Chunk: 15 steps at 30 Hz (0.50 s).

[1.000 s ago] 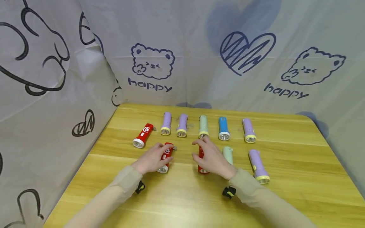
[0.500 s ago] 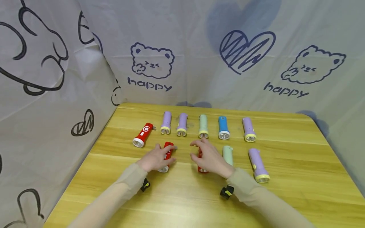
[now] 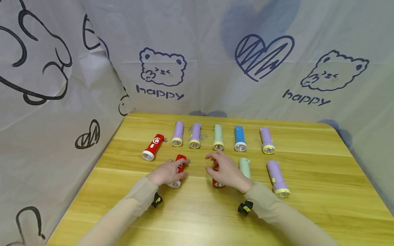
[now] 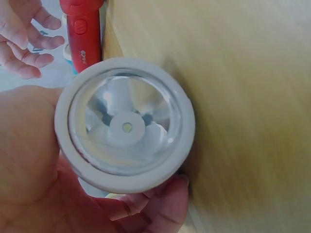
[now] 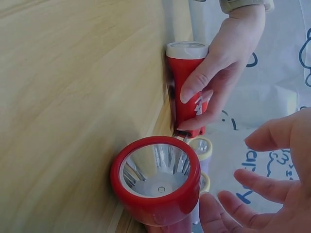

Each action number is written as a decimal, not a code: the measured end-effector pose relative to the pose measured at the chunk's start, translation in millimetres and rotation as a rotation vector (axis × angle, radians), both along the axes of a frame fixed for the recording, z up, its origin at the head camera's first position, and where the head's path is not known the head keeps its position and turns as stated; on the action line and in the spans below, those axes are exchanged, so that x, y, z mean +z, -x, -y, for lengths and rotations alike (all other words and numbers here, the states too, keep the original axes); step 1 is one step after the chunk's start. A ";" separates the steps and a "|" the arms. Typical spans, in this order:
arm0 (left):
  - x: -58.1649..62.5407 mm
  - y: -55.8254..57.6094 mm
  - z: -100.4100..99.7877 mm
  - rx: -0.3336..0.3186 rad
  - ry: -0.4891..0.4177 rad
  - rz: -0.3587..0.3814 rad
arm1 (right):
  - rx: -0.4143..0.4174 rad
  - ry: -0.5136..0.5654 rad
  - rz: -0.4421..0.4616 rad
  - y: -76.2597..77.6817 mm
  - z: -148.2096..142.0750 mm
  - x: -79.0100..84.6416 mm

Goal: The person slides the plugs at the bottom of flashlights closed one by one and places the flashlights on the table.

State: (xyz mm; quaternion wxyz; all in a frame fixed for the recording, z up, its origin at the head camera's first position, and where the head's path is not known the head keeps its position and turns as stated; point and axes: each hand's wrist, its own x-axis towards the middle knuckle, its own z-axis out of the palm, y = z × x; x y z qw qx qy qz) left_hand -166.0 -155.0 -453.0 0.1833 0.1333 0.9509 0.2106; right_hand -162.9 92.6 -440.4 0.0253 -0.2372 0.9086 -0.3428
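Observation:
In the head view, my left hand (image 3: 166,172) lies over a red flashlight with a white rim (image 3: 174,184). The right wrist view shows its thumb along the red body (image 5: 183,73) and a finger near the tail. In the left wrist view, fingers (image 4: 170,204) curl round the far side of the white-rimmed lamp head (image 4: 184,131). My right hand (image 3: 227,171) hovers over an all-red flashlight (image 3: 218,182), which it partly hides. Its loosely bent fingers (image 5: 262,187) stand apart from that flashlight's red rim (image 5: 194,179) in the right wrist view.
Another red flashlight (image 3: 153,147) lies at the left. Along the back are purple (image 3: 178,131), green (image 3: 218,135) and blue (image 3: 239,136) flashlights. A green one (image 3: 244,167) lies beside my right hand, and a purple one (image 3: 277,177) farther right. Cloth walls (image 3: 200,85) border the wooden table (image 3: 197,218).
My left hand has shifted slightly right, farther over the white-rimmed flashlight. My right hand has moved slightly left. The flashlights stay in place; the view has tilted a little.

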 end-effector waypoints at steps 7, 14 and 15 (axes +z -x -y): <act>-1.5 1.9 0.6 0.020 -0.025 -0.007 | -0.008 0.016 0.013 1.2 -2.4 -2.5; -1.4 2.8 2.6 0.055 -0.123 -0.012 | -0.007 0.026 0.021 1.7 -4.8 -1.1; -1.1 3.1 3.2 0.059 -0.144 -0.017 | -0.008 0.028 0.019 2.0 -5.2 -0.9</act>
